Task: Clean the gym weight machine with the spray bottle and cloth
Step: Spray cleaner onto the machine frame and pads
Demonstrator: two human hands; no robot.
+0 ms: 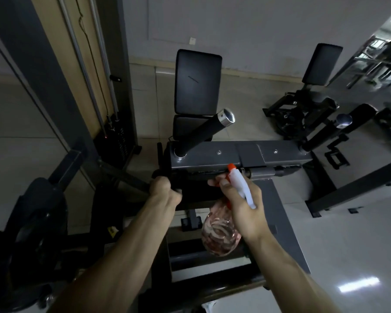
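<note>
Right hand (244,208) grasps spray bottle (219,233) by neck, orange nozzle just beside grey crossbar (212,154) of weight machine. Left hand (164,187) clenched round dark thing (159,173) under crossbar's left end; cloth or handle, cannot tell. Black seat pad (198,82) beyond.

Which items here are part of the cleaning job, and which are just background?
Job: spray bottle in right hand; machine crossbar; left hand gripping a dark object, possibly the cloth.
Background: second machine's backrest; tiled floor.
</note>
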